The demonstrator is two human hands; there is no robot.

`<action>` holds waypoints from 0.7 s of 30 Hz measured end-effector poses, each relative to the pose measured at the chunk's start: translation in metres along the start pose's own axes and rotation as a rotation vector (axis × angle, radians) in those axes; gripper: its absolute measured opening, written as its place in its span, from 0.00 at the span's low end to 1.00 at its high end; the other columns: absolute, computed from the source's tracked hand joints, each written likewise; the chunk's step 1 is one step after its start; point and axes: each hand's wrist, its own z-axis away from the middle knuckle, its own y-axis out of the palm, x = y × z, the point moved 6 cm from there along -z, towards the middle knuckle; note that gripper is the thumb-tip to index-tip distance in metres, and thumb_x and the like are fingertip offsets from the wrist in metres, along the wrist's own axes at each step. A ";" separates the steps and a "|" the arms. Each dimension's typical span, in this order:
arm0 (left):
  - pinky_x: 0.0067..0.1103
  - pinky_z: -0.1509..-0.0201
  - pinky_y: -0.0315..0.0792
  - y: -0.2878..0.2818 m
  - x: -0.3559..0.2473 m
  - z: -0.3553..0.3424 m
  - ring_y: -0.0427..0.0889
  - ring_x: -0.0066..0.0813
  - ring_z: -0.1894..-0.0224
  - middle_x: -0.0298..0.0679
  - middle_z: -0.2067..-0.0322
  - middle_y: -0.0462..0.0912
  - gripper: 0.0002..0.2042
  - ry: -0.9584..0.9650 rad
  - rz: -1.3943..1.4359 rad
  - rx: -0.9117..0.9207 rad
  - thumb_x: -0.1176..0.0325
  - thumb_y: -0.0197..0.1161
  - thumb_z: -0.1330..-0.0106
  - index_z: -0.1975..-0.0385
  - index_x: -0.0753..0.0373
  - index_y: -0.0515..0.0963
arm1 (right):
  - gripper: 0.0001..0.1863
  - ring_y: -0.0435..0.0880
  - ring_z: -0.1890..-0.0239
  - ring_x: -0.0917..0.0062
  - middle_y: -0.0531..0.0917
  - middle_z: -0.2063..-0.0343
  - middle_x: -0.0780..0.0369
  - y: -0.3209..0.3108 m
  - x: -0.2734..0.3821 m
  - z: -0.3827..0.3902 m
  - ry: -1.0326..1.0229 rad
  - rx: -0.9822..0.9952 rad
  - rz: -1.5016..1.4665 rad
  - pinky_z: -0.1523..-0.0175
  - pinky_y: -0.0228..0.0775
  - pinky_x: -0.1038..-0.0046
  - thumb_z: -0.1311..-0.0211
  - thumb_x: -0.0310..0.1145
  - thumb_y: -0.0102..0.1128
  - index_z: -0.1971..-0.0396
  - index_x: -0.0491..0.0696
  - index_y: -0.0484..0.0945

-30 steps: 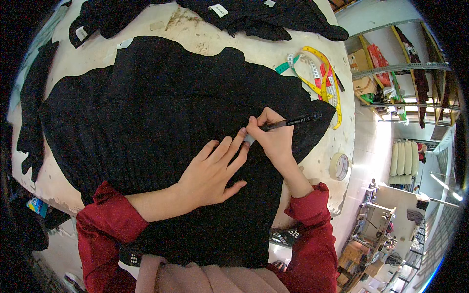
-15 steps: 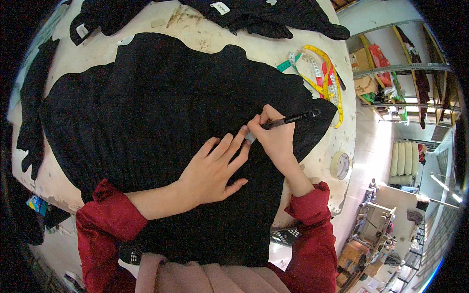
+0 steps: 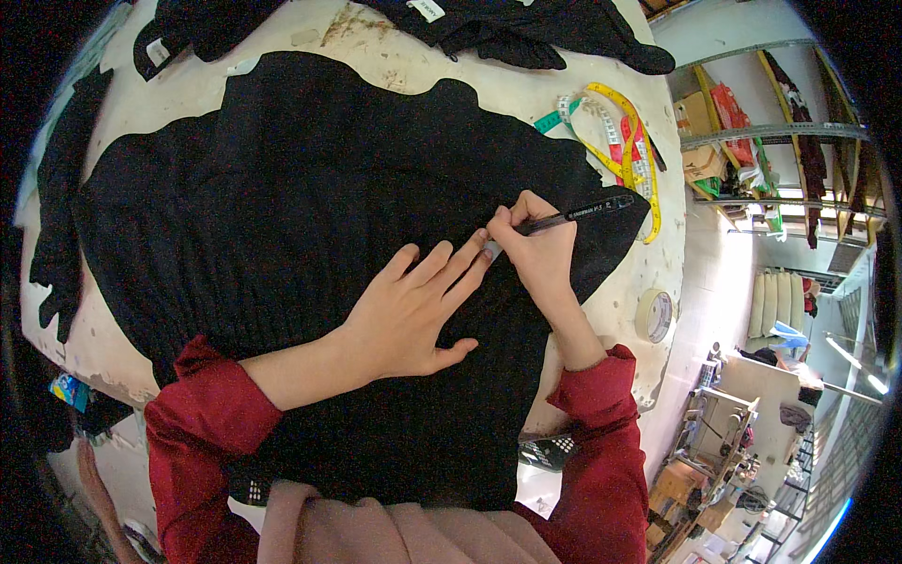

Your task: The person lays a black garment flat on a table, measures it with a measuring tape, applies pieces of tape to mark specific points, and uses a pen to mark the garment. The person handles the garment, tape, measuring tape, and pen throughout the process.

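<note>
A wide black ribbed garment (image 3: 282, 207) lies spread over the pale table. My left hand (image 3: 413, 305) rests flat on it, fingers spread, with two fingertips at a small whitish label (image 3: 494, 249). Pinched in my right hand (image 3: 543, 258) is a black pen (image 3: 597, 208), its barrel pointing up to the right. The pen's tip is at or near the label, hidden by my fingers, so I cannot tell if it touches. What is on the label is too small to make out.
Yellow, white and green tape measures (image 3: 639, 132) lie beyond the garment's right side, a roll of masking tape (image 3: 655, 315) nearer. More black garments (image 3: 507, 38) line the table's far edge. Shelves (image 3: 770, 132) stand at right. Someone else's bare limb (image 3: 99, 498) shows at lower left.
Both hands have shifted slightly right and up the garment. The pen now leans further right, its end higher. A bare limb has come into view at lower left.
</note>
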 end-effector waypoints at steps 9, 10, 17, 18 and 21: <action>0.38 0.40 0.63 0.001 -0.001 0.000 0.64 0.42 0.40 0.50 0.32 0.57 0.41 0.004 -0.036 -0.017 0.44 0.60 0.41 0.34 0.67 0.59 | 0.14 0.64 0.79 0.91 0.72 0.85 0.70 0.000 0.007 0.000 -0.007 0.007 0.102 0.76 0.56 0.82 0.45 0.23 0.64 0.84 0.42 0.68; 0.38 0.40 0.63 0.000 -0.002 0.000 0.64 0.42 0.40 0.50 0.32 0.57 0.41 0.005 -0.037 -0.015 0.44 0.60 0.41 0.34 0.67 0.59 | 0.14 0.64 0.79 0.92 0.72 0.85 0.70 -0.001 0.007 0.001 -0.028 -0.002 0.099 0.76 0.56 0.82 0.46 0.23 0.64 0.84 0.42 0.68; 0.39 0.39 0.63 0.002 -0.001 0.000 0.64 0.43 0.40 0.50 0.32 0.57 0.41 0.002 -0.036 -0.005 0.44 0.60 0.41 0.33 0.66 0.59 | 0.15 0.64 0.80 0.92 0.70 0.86 0.71 0.000 0.014 0.000 -0.081 -0.013 0.092 0.77 0.55 0.82 0.44 0.24 0.64 0.85 0.43 0.68; 0.39 0.39 0.63 0.001 -0.001 0.000 0.64 0.43 0.40 0.50 0.32 0.57 0.41 0.003 -0.032 -0.012 0.44 0.60 0.41 0.33 0.66 0.59 | 0.15 0.64 0.79 0.92 0.71 0.86 0.71 -0.002 0.010 0.001 -0.040 -0.043 0.065 0.76 0.55 0.82 0.44 0.24 0.64 0.85 0.43 0.68; 0.39 0.39 0.63 -0.001 -0.001 0.000 0.64 0.43 0.40 0.50 0.32 0.57 0.41 0.001 -0.029 -0.023 0.44 0.60 0.41 0.33 0.66 0.59 | 0.14 0.65 0.79 0.92 0.72 0.85 0.71 -0.007 0.000 0.002 0.045 -0.076 0.015 0.76 0.56 0.83 0.43 0.24 0.64 0.85 0.43 0.69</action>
